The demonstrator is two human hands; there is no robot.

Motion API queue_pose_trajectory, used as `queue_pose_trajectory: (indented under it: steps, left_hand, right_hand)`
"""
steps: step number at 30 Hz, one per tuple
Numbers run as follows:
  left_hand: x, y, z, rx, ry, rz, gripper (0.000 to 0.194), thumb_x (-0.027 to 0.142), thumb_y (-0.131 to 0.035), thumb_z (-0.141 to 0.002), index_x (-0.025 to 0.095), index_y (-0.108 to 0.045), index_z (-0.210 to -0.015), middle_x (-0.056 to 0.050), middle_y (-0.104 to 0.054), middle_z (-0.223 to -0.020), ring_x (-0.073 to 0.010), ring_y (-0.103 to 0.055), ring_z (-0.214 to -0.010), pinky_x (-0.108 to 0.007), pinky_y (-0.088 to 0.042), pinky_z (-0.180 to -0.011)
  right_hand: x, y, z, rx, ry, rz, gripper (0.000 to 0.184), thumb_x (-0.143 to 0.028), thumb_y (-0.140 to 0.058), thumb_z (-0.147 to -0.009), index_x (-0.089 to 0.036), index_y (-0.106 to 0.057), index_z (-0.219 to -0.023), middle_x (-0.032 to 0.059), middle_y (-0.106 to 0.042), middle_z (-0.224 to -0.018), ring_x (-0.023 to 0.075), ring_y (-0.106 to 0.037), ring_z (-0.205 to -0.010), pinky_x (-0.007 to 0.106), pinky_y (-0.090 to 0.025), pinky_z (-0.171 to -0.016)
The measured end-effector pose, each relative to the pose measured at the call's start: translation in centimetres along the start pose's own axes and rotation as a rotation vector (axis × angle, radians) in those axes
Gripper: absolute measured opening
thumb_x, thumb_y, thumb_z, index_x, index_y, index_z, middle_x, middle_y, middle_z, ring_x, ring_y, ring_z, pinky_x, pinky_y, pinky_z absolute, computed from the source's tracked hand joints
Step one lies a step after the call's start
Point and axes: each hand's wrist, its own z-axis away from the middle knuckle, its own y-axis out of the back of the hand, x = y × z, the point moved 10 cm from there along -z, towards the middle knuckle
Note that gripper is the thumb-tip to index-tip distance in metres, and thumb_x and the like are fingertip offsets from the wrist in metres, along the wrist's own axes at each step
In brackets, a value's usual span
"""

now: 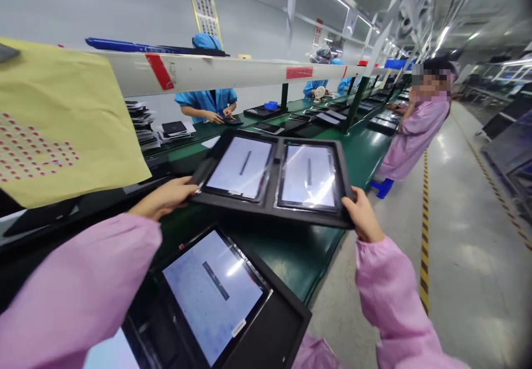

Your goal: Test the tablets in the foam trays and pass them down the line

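Note:
Between my two hands I hold up a black foam tray (270, 205) with two compartments, tilted above the green bench. A tablet (241, 167) with a lit pale screen lies in its left compartment, and another tablet (308, 176) in its right one. My left hand (168, 196) grips the tray's left edge; my right hand (363, 214) grips the right edge with the thumb on top. Closer to me, a larger lit tablet (216, 297) rests on a second black tray (274, 324). Part of another bright screen (111, 352) shows beneath my left sleeve.
A yellow sheet with red dots (66, 125) hangs at the left from a white rail (249, 72). Stacked dark items (141, 125) stand behind. Along the green bench (361, 158) lie more tablets and trays. Co-workers in blue sit opposite; a person in pink (419, 125) is at the right.

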Motion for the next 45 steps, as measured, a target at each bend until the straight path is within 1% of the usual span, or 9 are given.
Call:
queue_pose_trajectory:
  steps: [6,11,15,19,24,28,31,34,45]
  left_hand:
    - [4.4,-15.6,-4.3,-0.233,-0.012,-0.161,0.034,0.037,-0.060,-0.094,0.014,-0.060,-0.119,-0.008,-0.065,-0.112,-0.0189,-0.065,-0.095,-0.037,-0.058,-0.081]
    - [5.6,-20.4,-3.7,-0.250,-0.098,-0.230,0.037,0.038,-0.060,-0.094,0.016,-0.058,-0.125,-0.010,-0.060,-0.125,-0.0225,-0.062,-0.108,-0.043,-0.056,-0.091]
    - [5.8,-18.1,-1.5,-0.192,-0.159,-0.248,0.039,0.038,-0.060,-0.094,0.017,-0.057,-0.127,-0.011,-0.059,-0.129,-0.0238,-0.061,-0.112,-0.047,-0.054,-0.094]
    - [3.0,-10.5,3.4,-0.146,-0.196,-0.259,0.041,0.032,-0.061,-0.092,0.020,-0.059,-0.131,-0.007,-0.054,-0.145,-0.0247,-0.051,-0.132,-0.041,-0.039,-0.114]
    - [-7.8,4.3,15.1,0.184,-0.089,-0.296,0.044,0.038,-0.048,-0.094,0.025,-0.059,-0.134,-0.001,-0.056,-0.144,-0.0221,-0.050,-0.134,-0.030,-0.032,-0.116]
    - [-18.7,11.2,23.7,0.478,0.127,-0.348,0.037,0.035,-0.043,-0.093,0.017,-0.071,-0.109,-0.010,-0.067,-0.122,-0.0270,-0.060,-0.119,-0.034,-0.043,-0.107]
    - [-22.5,11.2,24.8,0.491,0.139,-0.348,0.038,0.033,-0.039,-0.094,0.017,-0.071,-0.104,-0.011,-0.068,-0.120,-0.0260,-0.058,-0.121,-0.034,-0.040,-0.110]
    - [-22.0,9.2,21.8,0.433,0.061,-0.325,0.043,0.036,-0.035,-0.098,0.016,-0.066,-0.120,-0.010,-0.063,-0.132,-0.0222,-0.055,-0.126,-0.032,-0.037,-0.113]
    - [-16.6,-1.8,8.6,-0.031,-0.083,-0.179,0.054,0.051,-0.032,-0.097,0.017,-0.072,-0.109,-0.011,-0.072,-0.119,-0.0275,-0.066,-0.111,-0.035,-0.047,-0.100]
  right_hand:
    - [13.1,6.4,6.1,0.256,-0.266,-0.015,0.040,-0.032,-0.061,-0.086,-0.016,-0.052,-0.122,0.0064,-0.062,-0.110,0.0178,-0.062,-0.096,0.039,-0.053,-0.089]
    - [19.6,4.7,7.6,0.301,-0.395,-0.004,0.037,-0.036,-0.059,-0.094,-0.015,-0.055,-0.125,0.0078,-0.062,-0.115,0.0163,-0.064,-0.095,0.036,-0.057,-0.082]
    - [20.7,4.6,6.5,0.268,-0.352,0.072,0.038,-0.038,-0.058,-0.094,-0.015,-0.056,-0.125,0.0078,-0.063,-0.114,0.0159,-0.064,-0.094,0.035,-0.057,-0.080]
    - [18.4,5.6,6.6,0.273,-0.177,0.220,0.049,-0.037,-0.055,-0.094,-0.017,-0.045,-0.137,0.0122,-0.055,-0.128,0.0227,-0.060,-0.111,0.045,-0.054,-0.093]
    - [11.2,4.2,8.7,0.270,0.166,0.399,0.058,-0.028,-0.046,-0.084,-0.015,-0.039,-0.141,0.0245,-0.040,-0.142,0.0391,-0.036,-0.139,0.062,-0.026,-0.115]
    - [4.6,-3.9,10.2,0.067,0.433,0.464,0.048,-0.031,-0.048,-0.083,-0.014,-0.056,-0.128,0.0272,-0.042,-0.144,0.0427,-0.036,-0.140,0.064,-0.025,-0.113]
    - [1.3,-11.2,10.8,-0.152,0.586,0.485,0.044,-0.034,-0.051,-0.082,-0.013,-0.065,-0.118,0.0263,-0.048,-0.141,0.0447,-0.042,-0.135,0.065,-0.031,-0.108]
    - [1.7,-13.6,9.7,-0.215,0.615,0.722,0.056,-0.048,-0.052,-0.084,-0.007,-0.064,-0.121,0.0342,-0.046,-0.138,0.0520,-0.039,-0.133,0.069,-0.031,-0.100]
    - [10.0,-5.1,12.0,-0.214,0.689,1.161,0.045,-0.048,-0.030,-0.094,-0.015,-0.062,-0.090,0.0153,-0.063,-0.082,0.0287,-0.058,-0.072,0.038,-0.039,-0.062]
